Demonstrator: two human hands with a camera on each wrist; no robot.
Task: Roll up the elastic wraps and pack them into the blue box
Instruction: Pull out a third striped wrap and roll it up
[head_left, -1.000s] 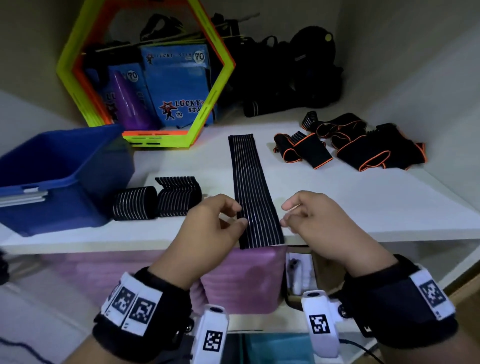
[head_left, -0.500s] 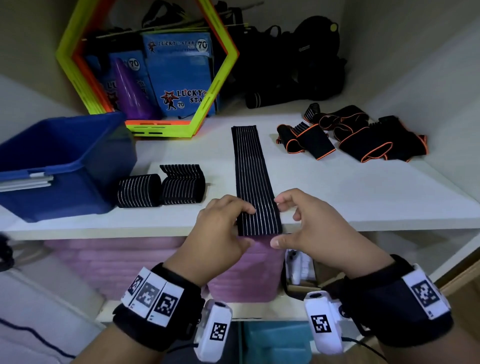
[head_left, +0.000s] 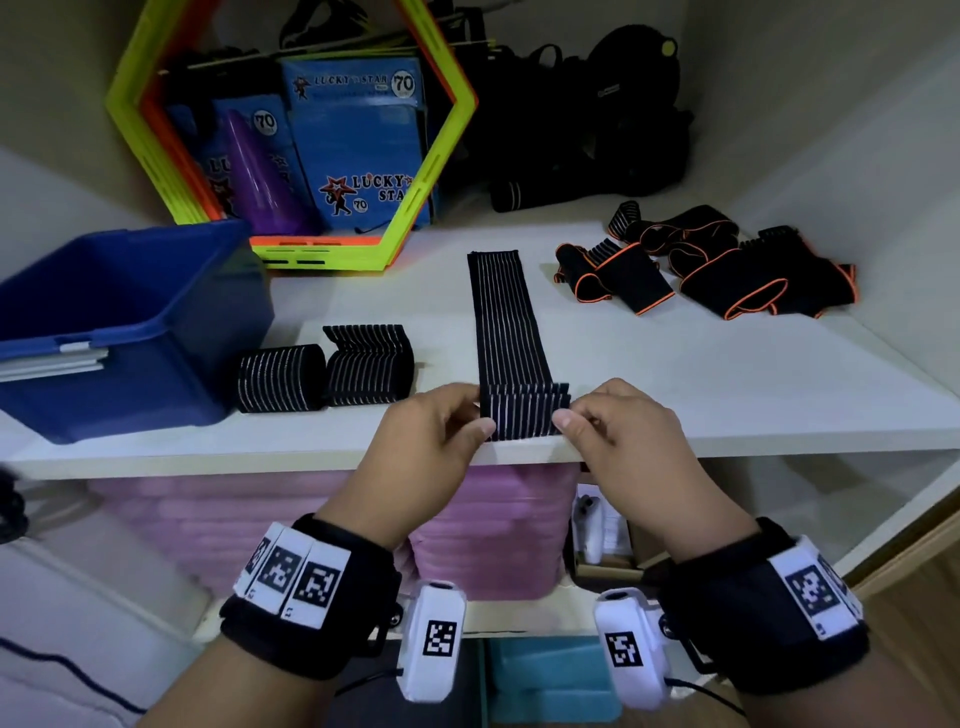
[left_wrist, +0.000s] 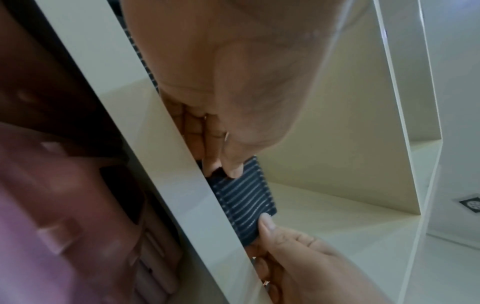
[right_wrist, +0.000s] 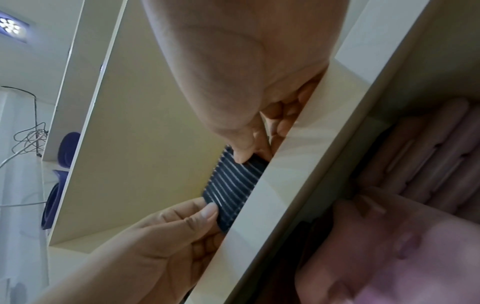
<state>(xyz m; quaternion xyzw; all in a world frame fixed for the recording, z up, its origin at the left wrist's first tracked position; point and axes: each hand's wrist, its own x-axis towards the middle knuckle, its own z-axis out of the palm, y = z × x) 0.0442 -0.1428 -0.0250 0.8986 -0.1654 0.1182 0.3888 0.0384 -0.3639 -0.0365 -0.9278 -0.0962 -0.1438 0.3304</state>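
Observation:
A long black wrap with thin white stripes (head_left: 503, 322) lies flat on the white shelf (head_left: 727, 395), running away from me. Its near end is folded over at the shelf's front edge (left_wrist: 244, 205) (right_wrist: 233, 185). My left hand (head_left: 441, 431) pinches the fold's left side and my right hand (head_left: 602, 421) pinches its right side, thumbs on top. Two rolled striped wraps (head_left: 280, 376) (head_left: 370, 364) sit to the left. The blue box (head_left: 119, 322) stands at the far left of the shelf.
A pile of black wraps with orange edging (head_left: 717, 270) lies at the back right. A yellow-green hexagonal frame (head_left: 332, 249) with blue packages stands behind the box. Black gear (head_left: 597, 130) fills the back corner. Pink items (head_left: 467, 519) sit on the shelf below.
The wrap's near end hung over the shelf edge a second ago. Both hands have lifted it and folded it forward onto the strip, starting a roll.

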